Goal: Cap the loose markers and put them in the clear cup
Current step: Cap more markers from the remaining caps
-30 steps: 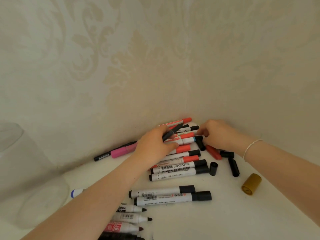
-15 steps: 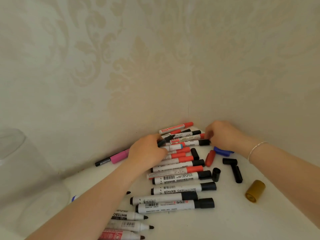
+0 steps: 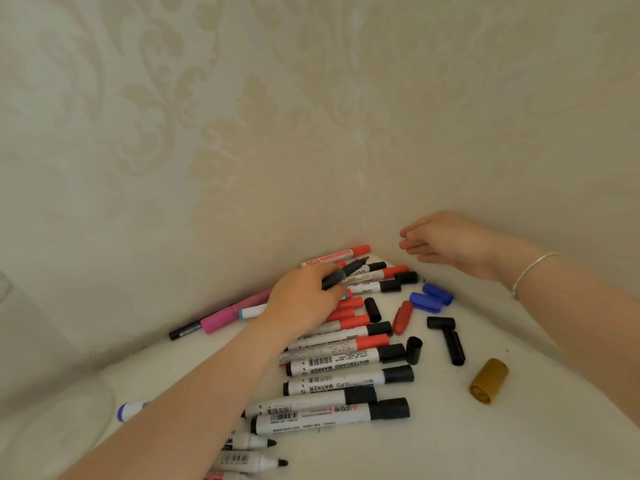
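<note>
A pile of whiteboard markers (image 3: 332, 367) with black and red caps lies in the corner of a white surface. My left hand (image 3: 304, 299) rests on the pile, shut on a thin black marker (image 3: 346, 273). My right hand (image 3: 446, 242) hovers above the corner with fingers loosely apart, holding nothing. Loose caps lie to the right: two blue caps (image 3: 431, 297), a red cap (image 3: 402, 317), several black caps (image 3: 450, 339). Uncapped markers (image 3: 256, 460) lie at the bottom. The clear cup (image 3: 41, 407) stands at the far left.
A gold cap (image 3: 489, 381) lies apart at the right. A pink marker (image 3: 221, 318) rests along the left wall. A blue-ended marker (image 3: 130, 410) sits near the cup. Patterned walls close the corner behind the pile.
My right hand has lifted off the pile and opened, away from the markers. Two blue caps now show where it was. My left hand stays on the pile with the thin black marker.
</note>
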`<action>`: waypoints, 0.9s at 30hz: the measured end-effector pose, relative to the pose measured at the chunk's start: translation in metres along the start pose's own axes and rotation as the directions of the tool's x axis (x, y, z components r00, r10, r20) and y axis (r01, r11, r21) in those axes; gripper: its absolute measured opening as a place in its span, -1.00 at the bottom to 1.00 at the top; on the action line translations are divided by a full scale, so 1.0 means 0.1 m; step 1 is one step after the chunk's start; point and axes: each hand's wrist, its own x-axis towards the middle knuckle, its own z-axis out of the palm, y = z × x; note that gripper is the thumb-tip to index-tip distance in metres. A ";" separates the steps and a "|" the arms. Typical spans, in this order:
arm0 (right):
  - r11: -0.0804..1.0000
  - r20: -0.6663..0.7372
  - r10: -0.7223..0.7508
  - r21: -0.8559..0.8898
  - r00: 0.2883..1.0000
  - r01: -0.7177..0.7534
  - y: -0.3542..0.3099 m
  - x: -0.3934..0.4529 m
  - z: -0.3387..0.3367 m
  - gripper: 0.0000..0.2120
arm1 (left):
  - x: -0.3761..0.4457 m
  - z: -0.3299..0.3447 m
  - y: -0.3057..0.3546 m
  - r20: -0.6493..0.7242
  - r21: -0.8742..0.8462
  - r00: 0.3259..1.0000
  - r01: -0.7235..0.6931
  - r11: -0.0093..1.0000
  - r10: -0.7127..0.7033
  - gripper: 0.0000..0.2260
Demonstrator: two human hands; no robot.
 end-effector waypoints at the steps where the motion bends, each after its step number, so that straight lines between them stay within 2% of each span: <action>1: 1.000 0.002 0.003 -0.010 1.000 -0.003 0.02 0.01 0.00 -0.71 | 0.01 0.01 -0.01 0.024 0.048 1.000 -0.009 0.999 0.008 -0.95; 5: 0.998 -0.002 -0.005 -0.061 1.000 0.004 0.07 0.02 0.00 -0.72 | 0.00 -0.01 0.00 0.028 0.220 0.999 -0.028 0.975 0.022 -0.87; 10: 0.994 0.020 -0.020 -0.104 1.000 0.021 0.09 -0.01 -0.01 -0.72 | -0.04 -0.06 0.02 -0.002 0.218 1.000 0.028 0.976 -0.028 -0.88; 14: 0.969 0.060 -0.046 -0.241 0.997 0.059 0.11 -0.07 -0.05 -0.71 | -0.08 -0.07 0.06 -0.063 0.124 0.998 0.023 0.992 -0.015 -0.88; 18: 0.883 0.158 -0.059 -0.453 0.986 0.125 0.08 -0.18 -0.08 -0.77 | -0.13 -0.07 0.10 -0.040 -0.156 0.998 0.048 0.987 -0.055 -0.96; 21: 0.809 0.265 0.008 -0.568 0.964 0.150 0.08 -0.26 -0.05 -0.81 | -0.17 -0.09 0.10 0.045 -0.317 0.998 0.062 0.946 -0.050 -0.97; 25: 0.805 0.339 0.002 -0.559 0.941 0.200 0.14 -0.30 0.04 -0.80 | -0.26 -0.11 0.05 0.278 -0.243 0.961 0.062 0.968 0.009 -0.81; 27: 0.817 0.376 -0.006 -0.532 0.926 0.222 0.17 -0.31 0.09 -0.74 | -0.30 -0.11 0.02 0.347 -0.200 0.938 0.055 0.978 0.018 -0.75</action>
